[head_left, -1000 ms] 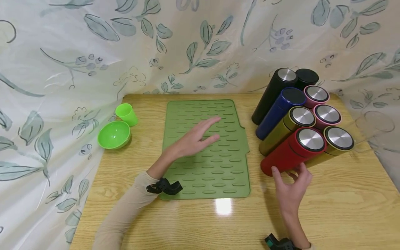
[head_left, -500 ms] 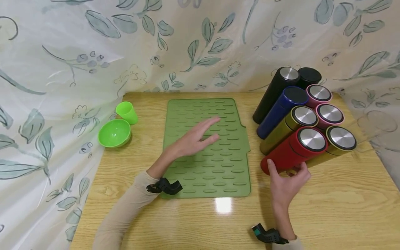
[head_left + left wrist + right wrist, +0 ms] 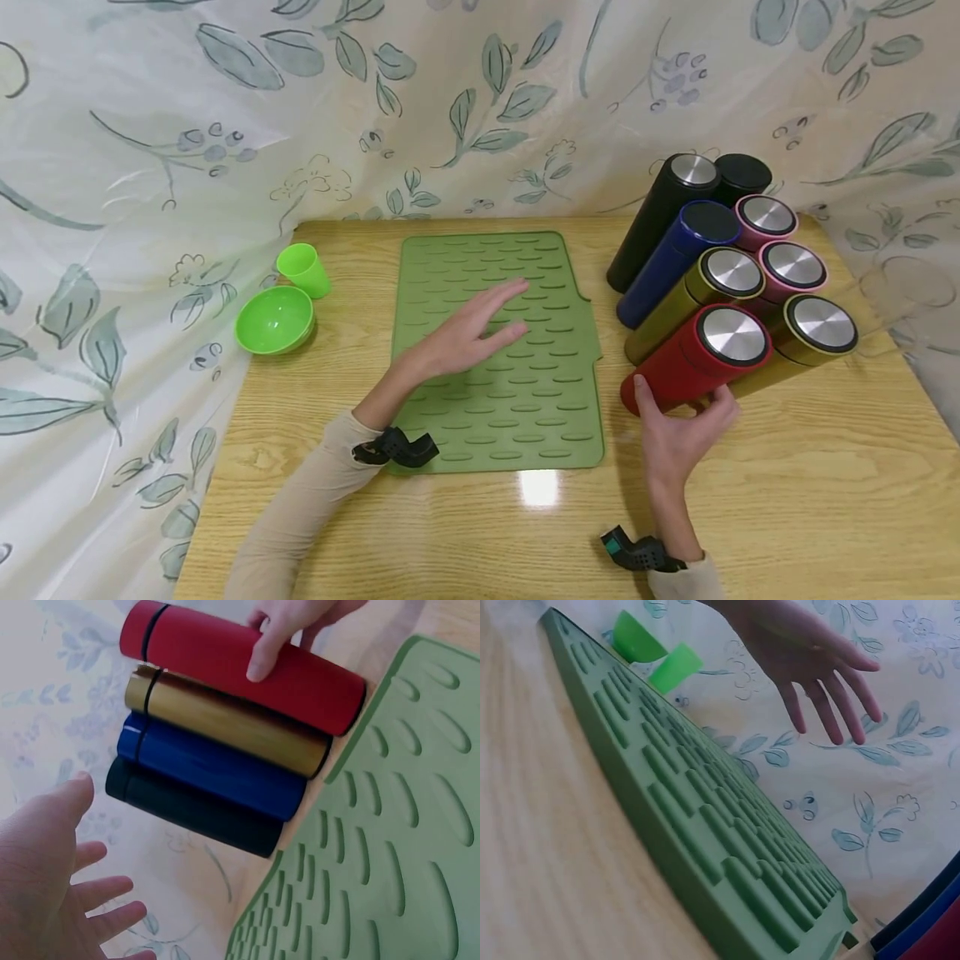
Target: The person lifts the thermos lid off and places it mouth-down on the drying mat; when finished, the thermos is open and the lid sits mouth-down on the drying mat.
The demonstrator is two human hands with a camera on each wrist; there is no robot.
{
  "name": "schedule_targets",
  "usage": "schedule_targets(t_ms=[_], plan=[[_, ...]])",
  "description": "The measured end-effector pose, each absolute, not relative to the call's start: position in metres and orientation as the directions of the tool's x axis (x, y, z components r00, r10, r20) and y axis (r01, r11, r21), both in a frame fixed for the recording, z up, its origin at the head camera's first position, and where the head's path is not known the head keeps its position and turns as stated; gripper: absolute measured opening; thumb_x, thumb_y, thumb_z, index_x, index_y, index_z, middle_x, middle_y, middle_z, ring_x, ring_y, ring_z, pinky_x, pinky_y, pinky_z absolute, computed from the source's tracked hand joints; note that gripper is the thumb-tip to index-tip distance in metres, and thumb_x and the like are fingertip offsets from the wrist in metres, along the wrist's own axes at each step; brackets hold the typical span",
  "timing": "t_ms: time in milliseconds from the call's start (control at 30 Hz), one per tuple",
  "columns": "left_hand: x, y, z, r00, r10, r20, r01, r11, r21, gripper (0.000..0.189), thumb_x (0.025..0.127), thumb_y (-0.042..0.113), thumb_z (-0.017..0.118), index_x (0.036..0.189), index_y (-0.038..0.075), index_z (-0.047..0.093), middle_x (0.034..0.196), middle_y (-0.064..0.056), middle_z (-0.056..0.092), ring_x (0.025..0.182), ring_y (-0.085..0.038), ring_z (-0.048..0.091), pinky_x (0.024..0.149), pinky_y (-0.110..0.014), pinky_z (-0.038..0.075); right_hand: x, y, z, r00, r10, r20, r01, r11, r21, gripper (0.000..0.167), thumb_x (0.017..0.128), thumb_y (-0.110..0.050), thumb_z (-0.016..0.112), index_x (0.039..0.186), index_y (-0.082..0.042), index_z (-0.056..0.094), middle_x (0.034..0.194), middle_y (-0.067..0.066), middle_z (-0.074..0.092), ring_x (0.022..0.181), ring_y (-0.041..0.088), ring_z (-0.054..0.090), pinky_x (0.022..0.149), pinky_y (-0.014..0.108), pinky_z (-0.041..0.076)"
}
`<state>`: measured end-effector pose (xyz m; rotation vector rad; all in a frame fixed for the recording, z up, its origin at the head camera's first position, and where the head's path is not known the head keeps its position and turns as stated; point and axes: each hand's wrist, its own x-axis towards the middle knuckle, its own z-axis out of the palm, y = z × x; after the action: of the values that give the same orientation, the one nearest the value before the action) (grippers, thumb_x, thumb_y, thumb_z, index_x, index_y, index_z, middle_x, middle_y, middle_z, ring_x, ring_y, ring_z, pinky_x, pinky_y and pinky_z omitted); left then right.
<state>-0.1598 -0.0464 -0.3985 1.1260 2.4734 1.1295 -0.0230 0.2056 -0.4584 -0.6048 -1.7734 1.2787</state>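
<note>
My right hand (image 3: 678, 442) grips the lower body of a red thermos bottle (image 3: 678, 362) at the near end of a group of bottles. In the left wrist view its thumb lies across the red side; its other fingers are mostly hidden. The red bottle leans slightly apart from the gold bottle (image 3: 806, 342) on its right. Over the green ridged mat (image 3: 517, 417) my left hand (image 3: 468, 333) hovers with fingers extended, holding nothing. The right wrist view also shows this left hand (image 3: 802, 660) with fingers spread.
Behind the red bottle stand another gold bottle (image 3: 675, 312), a blue bottle (image 3: 667, 267), black bottles (image 3: 652, 221) and pink-rimmed bottles (image 3: 791, 265). A clear glass (image 3: 892, 304) is at the far right. A green bowl (image 3: 273, 321) and green cup (image 3: 303, 271) sit at left.
The right hand has shifted left and taken a firmer hold of the red bottle, whose top has moved slightly left, away from the gold bottle. The left hand has stayed put.
</note>
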Motion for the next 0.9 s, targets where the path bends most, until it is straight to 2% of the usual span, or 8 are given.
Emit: schedule_targets(t_ms=[167, 233, 300, 367, 467, 567, 733, 900], plan=[[-0.159, -0.046, -0.397, -0.688, 0.715, 0.129, 0.562, 0.411, 0.718, 0.064, 0.099, 0.053, 0.040, 0.155, 0.029, 0.019, 0.163, 0.005, 0.016, 0.151, -0.020, 0.019, 0.122, -0.047, 0.020, -0.017, 0.205, -0.462, -0.568, 0.748, 0.343, -0.102, 0.350, -0.931, 0.078, 0.064, 0.001, 0.085, 0.131, -0.007, 0.046, 0.123, -0.011, 0.049, 0.108, 0.004, 0.049, 0.091, 0.020, 0.036], [-0.159, -0.046, -0.397, -0.685, 0.716, 0.131, 0.565, 0.409, 0.717, 0.064, 0.100, 0.053, 0.040, 0.155, 0.029, 0.018, 0.163, 0.005, 0.016, 0.151, -0.021, 0.019, 0.122, -0.047, 0.020, -0.015, 0.207, -0.465, -0.567, 0.711, 0.416, -0.130, 0.422, -0.897, 0.078, 0.061, 0.003, 0.085, 0.129, -0.004, 0.048, 0.123, -0.011, 0.050, 0.110, 0.004, 0.049, 0.093, 0.018, 0.036], [-0.158, -0.046, -0.396, -0.683, 0.719, 0.132, 0.566, 0.407, 0.717, 0.065, 0.100, 0.052, 0.041, 0.155, 0.028, 0.018, 0.163, 0.005, 0.016, 0.151, -0.021, 0.019, 0.122, -0.047, 0.020, -0.014, 0.209, -0.465, -0.551, 0.651, 0.522, -0.190, 0.511, -0.838, 0.074, 0.060, 0.003, 0.085, 0.126, 0.001, 0.051, 0.123, -0.002, 0.056, 0.113, 0.009, 0.051, 0.097, 0.018, 0.038], [-0.157, -0.046, -0.395, -0.680, 0.721, 0.133, 0.566, 0.401, 0.720, 0.065, 0.099, 0.051, 0.042, 0.155, 0.028, 0.018, 0.163, 0.003, 0.017, 0.151, -0.020, 0.019, 0.122, -0.046, 0.020, -0.016, 0.211, -0.463, -0.518, 0.578, 0.631, -0.255, 0.599, -0.759, 0.068, 0.064, -0.006, 0.086, 0.123, 0.005, 0.053, 0.120, 0.010, 0.062, 0.115, 0.018, 0.054, 0.101, 0.021, 0.041], [-0.155, -0.044, -0.392, -0.675, 0.726, 0.133, 0.565, 0.391, 0.727, 0.068, 0.098, 0.051, 0.046, 0.155, 0.027, 0.018, 0.163, 0.001, 0.019, 0.150, -0.018, 0.019, 0.122, -0.047, 0.021, -0.018, 0.214, -0.460, -0.475, 0.473, 0.742, -0.319, 0.693, -0.646, 0.065, 0.074, -0.029, 0.083, 0.120, 0.007, 0.055, 0.119, 0.024, 0.063, 0.114, 0.032, 0.056, 0.104, 0.025, 0.042], [-0.153, -0.043, -0.388, -0.668, 0.732, 0.131, 0.565, 0.385, 0.730, 0.071, 0.097, 0.050, 0.050, 0.156, 0.028, 0.017, 0.163, 0.002, 0.019, 0.150, -0.018, 0.019, 0.121, -0.049, 0.022, -0.019, 0.215, -0.459, -0.465, 0.416, 0.781, -0.320, 0.744, -0.586, 0.068, 0.080, -0.049, 0.075, 0.119, 0.004, 0.057, 0.116, 0.027, 0.062, 0.109, 0.037, 0.057, 0.104, 0.021, 0.042], [-0.150, -0.043, -0.380, -0.664, 0.734, 0.146, 0.544, 0.339, 0.768, 0.075, 0.095, 0.051, 0.054, 0.156, 0.029, 0.015, 0.162, 0.009, 0.017, 0.150, -0.016, 0.019, 0.122, -0.047, 0.022, -0.020, 0.215, -0.457, -0.479, 0.365, 0.799, -0.326, 0.770, -0.548, 0.069, 0.082, -0.054, 0.070, 0.121, 0.002, 0.059, 0.115, 0.028, 0.060, 0.105, 0.040, 0.058, 0.104, 0.016, 0.041], [-0.151, -0.041, -0.370, -0.602, 0.754, 0.265, 0.526, 0.125, 0.841, 0.087, 0.088, 0.063, 0.055, 0.155, 0.020, 0.022, 0.161, 0.005, 0.025, 0.146, -0.018, 0.030, 0.118, -0.040, 0.032, -0.023, 0.216, -0.452, -0.482, 0.273, 0.832, -0.380, 0.791, -0.479, 0.062, 0.084, -0.050, 0.070, 0.119, 0.000, 0.062, 0.113, 0.028, 0.061, 0.100, 0.041, 0.059, 0.105, 0.016, 0.042]])
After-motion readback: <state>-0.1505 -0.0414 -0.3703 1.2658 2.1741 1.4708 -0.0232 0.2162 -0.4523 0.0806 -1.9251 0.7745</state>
